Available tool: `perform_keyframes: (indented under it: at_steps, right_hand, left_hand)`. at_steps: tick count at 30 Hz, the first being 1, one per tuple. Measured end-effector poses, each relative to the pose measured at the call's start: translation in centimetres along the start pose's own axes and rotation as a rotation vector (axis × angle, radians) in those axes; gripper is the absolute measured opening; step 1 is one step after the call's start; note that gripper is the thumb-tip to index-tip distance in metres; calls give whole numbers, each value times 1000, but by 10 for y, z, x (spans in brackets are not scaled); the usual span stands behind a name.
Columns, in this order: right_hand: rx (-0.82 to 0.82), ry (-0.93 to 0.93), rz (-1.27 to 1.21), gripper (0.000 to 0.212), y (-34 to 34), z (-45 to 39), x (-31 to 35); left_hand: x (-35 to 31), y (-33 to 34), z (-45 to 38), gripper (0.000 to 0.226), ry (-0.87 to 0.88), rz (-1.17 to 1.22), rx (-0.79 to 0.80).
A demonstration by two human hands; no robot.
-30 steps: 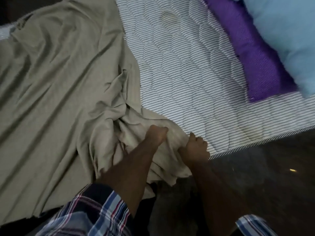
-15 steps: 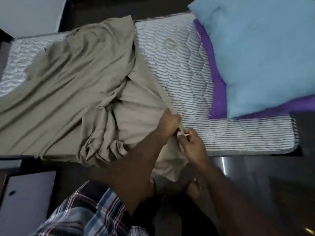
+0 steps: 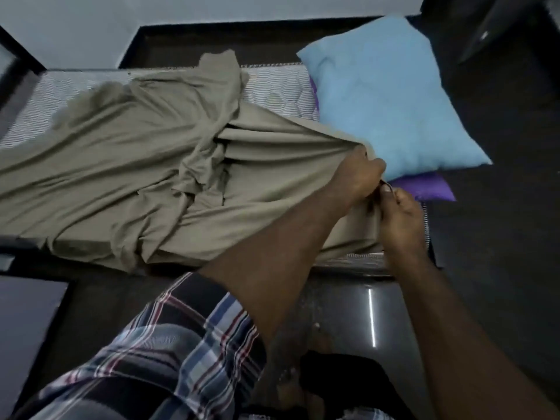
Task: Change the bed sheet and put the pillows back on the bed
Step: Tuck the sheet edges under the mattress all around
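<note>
The olive bed sheet (image 3: 151,165) lies bunched and creased over most of the striped mattress (image 3: 281,86), its near edge gathered at the right end, where the left hand (image 3: 359,174) has a fistful of cloth and the right hand (image 3: 400,216) pinches the hem just below it. To do this stretch well, the person should draw that edge taut toward the corner beside the blue pillow (image 3: 385,98) and the purple pillow (image 3: 424,189) under it, then lift the mattress corner to tuck it
</note>
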State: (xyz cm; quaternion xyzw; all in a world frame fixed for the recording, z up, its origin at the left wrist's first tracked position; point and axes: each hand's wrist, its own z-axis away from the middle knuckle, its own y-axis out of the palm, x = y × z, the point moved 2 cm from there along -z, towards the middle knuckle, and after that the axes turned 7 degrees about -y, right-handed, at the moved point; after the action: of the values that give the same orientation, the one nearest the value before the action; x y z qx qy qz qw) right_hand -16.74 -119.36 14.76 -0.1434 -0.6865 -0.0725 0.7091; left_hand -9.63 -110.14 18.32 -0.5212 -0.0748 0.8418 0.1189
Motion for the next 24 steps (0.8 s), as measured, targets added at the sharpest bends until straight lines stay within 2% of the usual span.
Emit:
perform_keyframes:
  at_steps: [4,8,10,14,16,18,20,22,24]
  right_hand:
    - [-18,-47,69,36,-63,-16,3]
    - [-75,-24,15,32,-137,-52,-15]
    - [-128,5,-9,33,-183,-77,-28]
    - [-246,81,104,33,-268,-121,-60]
    - [-278,142,259,29,-294,-127,-85]
    - [-178,308,463,44,-312,-137,-112]
    - [-20,426,537,61,-310,-144,-127]
    - [85,371,529,71,-293,-155,-131]
    - [100,367,412,68,-271,-168,-123]
  left_hand:
    - [-27,54,2,21,27,-40,10]
    - [-49,139,-15,8,16,-60,27]
    - [-61,194,-25,9,-12,-94,60]
    - [-84,274,-34,13,46,-345,354]
    - [-76,282,-39,24,41,-473,457]
    - [-64,275,-49,30,-23,-502,397]
    - [-51,260,-61,28,-29,-540,231]
    - [-40,238,-70,24,-78,-536,91]
    - [-32,213,-76,24,-129,-487,-39]
